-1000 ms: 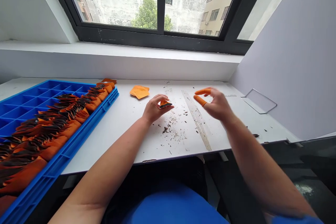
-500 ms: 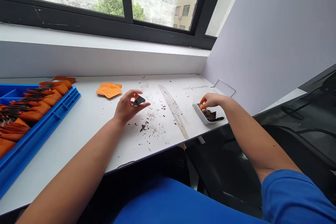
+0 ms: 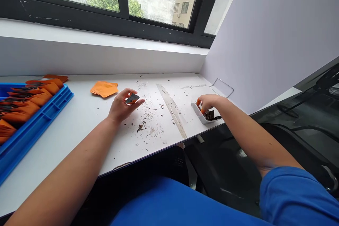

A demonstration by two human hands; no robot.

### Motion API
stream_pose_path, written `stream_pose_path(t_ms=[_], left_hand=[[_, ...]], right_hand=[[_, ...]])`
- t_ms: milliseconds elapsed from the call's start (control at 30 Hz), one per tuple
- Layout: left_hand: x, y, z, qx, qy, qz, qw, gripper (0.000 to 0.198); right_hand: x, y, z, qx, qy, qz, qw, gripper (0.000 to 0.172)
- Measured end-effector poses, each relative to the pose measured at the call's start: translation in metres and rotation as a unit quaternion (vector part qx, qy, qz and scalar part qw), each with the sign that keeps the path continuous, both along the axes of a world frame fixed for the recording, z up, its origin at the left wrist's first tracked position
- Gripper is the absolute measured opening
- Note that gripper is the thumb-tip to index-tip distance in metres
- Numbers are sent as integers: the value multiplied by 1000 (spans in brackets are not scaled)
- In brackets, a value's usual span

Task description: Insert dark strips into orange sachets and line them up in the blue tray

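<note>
My left hand (image 3: 120, 107) is closed around a small orange pouch (image 3: 132, 98); its mouth gapes, showing a dark grey inside. The pouch is held above the white table, with the thumb stretched out below it. At the right, my right hand (image 3: 209, 101) reaches down into a clear plastic box (image 3: 199, 116). Orange covers sit on its fingertips, which are curled in among thin dark brown pieces (image 3: 209, 114) standing in rows. What those fingertips grip is hidden by the hand and the pieces.
A stack of flat orange pouches (image 3: 104, 89) lies behind my left hand. At the left, a blue crate (image 3: 57, 103) holds many filled orange pouches (image 3: 39, 105). Dark crumbs (image 3: 140, 127) litter the table between my hands. A bent wire frame (image 3: 224, 87) leans by the side panel.
My right fingers have gone deeper into the plastic box among the brown pieces. My left hand still holds the pouch, turned slightly. The whole view has shifted a little.
</note>
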State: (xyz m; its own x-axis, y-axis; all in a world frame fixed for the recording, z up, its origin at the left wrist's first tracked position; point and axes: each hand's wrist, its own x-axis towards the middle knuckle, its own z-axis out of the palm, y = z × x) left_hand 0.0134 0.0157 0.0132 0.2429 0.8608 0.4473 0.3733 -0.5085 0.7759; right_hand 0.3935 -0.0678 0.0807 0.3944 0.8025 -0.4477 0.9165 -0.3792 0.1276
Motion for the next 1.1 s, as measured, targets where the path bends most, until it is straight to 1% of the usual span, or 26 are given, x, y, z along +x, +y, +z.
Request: stream_pose_path(t_ms=[67, 200, 267, 333, 433, 500, 533, 600, 667, 700, 733, 767, 800, 833, 867, 900, 933, 1000, 1033, 1100], left_hand=[[0, 0, 0, -12, 8, -4, 1000, 39], [1, 0, 0, -18, 17, -16, 1000, 40], [1, 0, -1, -17, 18, -22, 999, 39], [1, 0, -2, -16, 22, -27, 999, 38], [2, 3, -5, -1, 14, -40, 999, 37], [3, 5, -8, 27, -7, -52, 998, 37], [3, 6, -9, 44, -17, -56, 997, 36], [4, 8, -12, 73, -25, -61, 995, 35], [5, 9, -13, 85, -20, -60, 994, 35], [5, 9, -14, 84, -17, -59, 995, 37], [5, 9, -14, 82, -13, -59, 995, 39], [5, 9, -14, 81, -9, -57, 995, 42], [5, 9, -15, 80, -7, -56, 995, 46], [5, 9, -15, 82, -6, -54, 995, 49], [4, 8, -15, 84, -7, -51, 995, 52], [4, 8, -15, 87, -8, -46, 995, 54], [3, 8, -15, 89, -10, -42, 995, 55], [3, 8, -16, 88, -20, -35, 995, 55], [3, 8, -17, 86, -29, -33, 995, 55], [3, 10, -19, 86, -51, -23, 995, 57]], right_hand=[[2, -1, -3, 13, -6, 4, 1000, 72], [6, -6, -3, 37, -10, 18, 999, 61], [8, -7, -1, 51, -14, 22, 998, 58], [9, -9, 4, 66, -22, 21, 997, 50], [10, -12, 15, 87, -40, 18, 995, 28], [12, -16, 26, 108, -52, 14, 993, 18], [13, -19, 33, 128, -55, 8, 990, 16], [13, -27, 47, 198, -43, -28, 979, 17], [6, -34, 61, 302, 16, -73, 950, 22], [-2, -37, 65, 363, 69, -88, 925, 25], [-14, -39, 68, 425, 136, -92, 890, 29], [-30, -40, 68, 483, 210, -84, 846, 33], [-49, -39, 66, 518, 285, -69, 804, 36], [-72, -37, 61, 526, 358, -53, 770, 39], [-95, -33, 54, 518, 423, -36, 743, 40], [-120, -28, 45, 491, 481, -14, 726, 39], [-143, -22, 35, 458, 531, 7, 714, 38], [-182, -9, 15, 409, 592, 19, 695, 34], [-196, -3, 6, 397, 607, 11, 689, 34], [-215, 8, -10, 404, 612, -3, 679, 32]])
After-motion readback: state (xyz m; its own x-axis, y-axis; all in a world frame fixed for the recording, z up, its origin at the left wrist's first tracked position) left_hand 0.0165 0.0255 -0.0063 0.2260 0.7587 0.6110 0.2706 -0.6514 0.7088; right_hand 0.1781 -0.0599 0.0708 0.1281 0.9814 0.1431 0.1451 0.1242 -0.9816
